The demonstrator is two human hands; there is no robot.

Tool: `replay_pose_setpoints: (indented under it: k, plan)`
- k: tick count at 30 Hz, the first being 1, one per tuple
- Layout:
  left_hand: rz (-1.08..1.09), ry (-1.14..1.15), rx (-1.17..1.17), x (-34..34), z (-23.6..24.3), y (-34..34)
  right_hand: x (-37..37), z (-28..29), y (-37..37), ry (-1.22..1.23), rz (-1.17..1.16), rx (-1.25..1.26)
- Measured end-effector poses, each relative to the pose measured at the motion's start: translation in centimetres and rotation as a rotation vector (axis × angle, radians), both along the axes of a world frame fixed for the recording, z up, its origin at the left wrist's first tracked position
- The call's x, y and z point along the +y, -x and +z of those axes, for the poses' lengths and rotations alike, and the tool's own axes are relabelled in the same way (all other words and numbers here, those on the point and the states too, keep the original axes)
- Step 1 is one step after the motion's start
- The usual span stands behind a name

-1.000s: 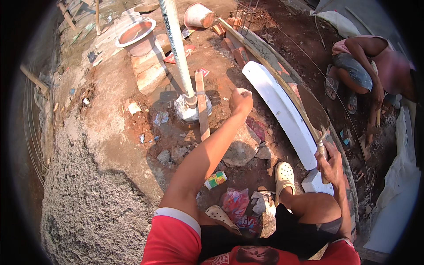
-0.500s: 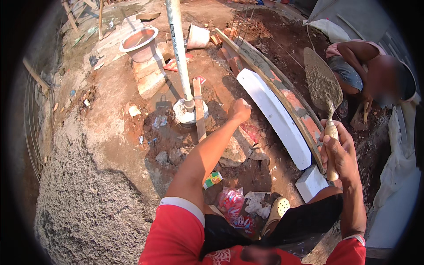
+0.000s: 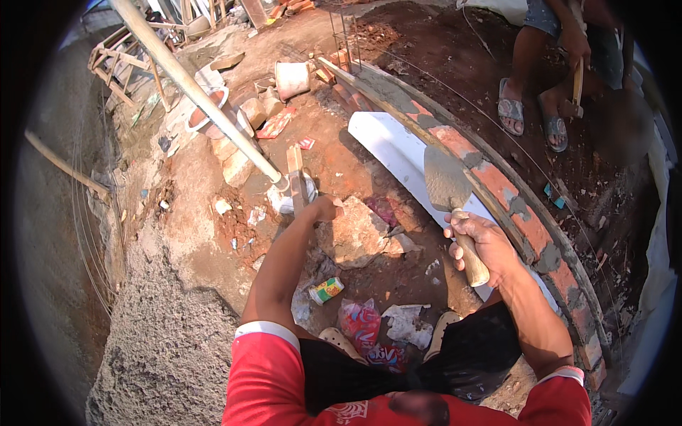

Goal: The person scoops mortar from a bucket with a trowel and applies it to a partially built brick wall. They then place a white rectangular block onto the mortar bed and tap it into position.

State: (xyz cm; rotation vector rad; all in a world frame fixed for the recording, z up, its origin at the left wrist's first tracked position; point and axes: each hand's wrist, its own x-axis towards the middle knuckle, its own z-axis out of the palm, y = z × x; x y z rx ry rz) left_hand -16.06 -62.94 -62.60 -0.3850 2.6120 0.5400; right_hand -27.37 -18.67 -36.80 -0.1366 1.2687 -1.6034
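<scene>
My right hand [image 3: 489,245] is wrapped round the wooden handle of a trowel [image 3: 446,179]. The trowel's grey, mortar-smeared blade points away from me, over a long white block [image 3: 383,145] that lies along the low brick wall [image 3: 490,181]. My left hand [image 3: 327,209] is closed, beside a large flat stone [image 3: 355,234] and the near end of a wooden stick [image 3: 295,174]. Whatever its fingers may hold is hidden.
A long pale pole [image 3: 206,103] slants down at the left, past a mortar-edged bucket [image 3: 202,117]. Rough grey mortar or sand [image 3: 163,326] is heaped near left. Wrappers [image 3: 361,323] lie between my feet. Beyond the wall, another person [image 3: 547,78] crouches, holding a wooden-handled tool.
My left hand has moved left and closer to me. The trowel has come down and left, from beyond the wall to over the white block. The view has shifted, and the pole now leans.
</scene>
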Motion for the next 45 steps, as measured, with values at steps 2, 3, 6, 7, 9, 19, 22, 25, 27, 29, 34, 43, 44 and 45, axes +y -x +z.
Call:
replay_pose_setpoints:
  k: [2, 3, 6, 7, 9, 19, 22, 25, 27, 29, 34, 43, 44, 45]
  plan:
    - [-0.018, -0.072, 0.007, -2.3, -2.4, 0.1, -0.2, -0.4, 0.2, 0.015, -0.014, -0.029]
    - [0.076, -0.216, 0.048, -3.2, -3.6, -0.1, -0.3, -0.5, 0.2, 0.020, -0.026, -0.039]
    - [0.249, -0.441, 0.071, -4.8, -6.7, 0.3, -0.4, -0.5, 0.1, 0.038, -0.034, -0.043]
    - [0.196, -0.397, 0.063, -5.0, -7.1, 0.4, -0.4, -0.4, 0.0, 0.046, -0.033, -0.034]
    - [0.131, -0.338, 0.067, -4.5, -6.9, 0.5, -0.5, -0.3, -0.2, 0.049, -0.040, -0.025]
    - [0.214, -0.277, -0.188, 0.6, 0.4, 1.2, -2.0, -0.6, 0.0, -0.030, -0.075, -0.030]
    - [0.195, -0.317, -0.200, 1.0, 1.8, 1.0, -2.5, -0.7, -0.2, -0.040, -0.080, -0.037]
    - [0.201, -0.311, -0.241, 1.5, 2.7, 0.8, -2.8, -0.7, -0.5, -0.053, -0.069, -0.021]
    - [0.184, -0.283, -0.237, 1.8, 3.1, 0.7, -3.0, -0.8, -0.7, -0.057, -0.066, -0.013]
    - [0.160, -0.272, -0.224, 2.0, 3.3, 0.5, -3.1, -0.8, -0.8, -0.057, -0.073, -0.014]
    - [0.201, -0.312, -0.210, 1.8, 3.4, 0.1, -3.4, -0.9, -0.9, -0.077, -0.073, 0.002]
    - [0.262, -0.437, -0.231, 0.8, 1.9, 0.2, -3.7, -0.9, -0.9, -0.069, -0.054, -0.001]
    - [0.242, -0.408, -0.220, 0.8, 2.0, 0.2, -3.7, -1.0, -0.8, -0.068, -0.048, 0.005]
    - [0.224, -0.379, -0.207, 0.8, 2.2, 0.0, -3.6, -1.1, -0.8, -0.071, -0.058, 0.003]
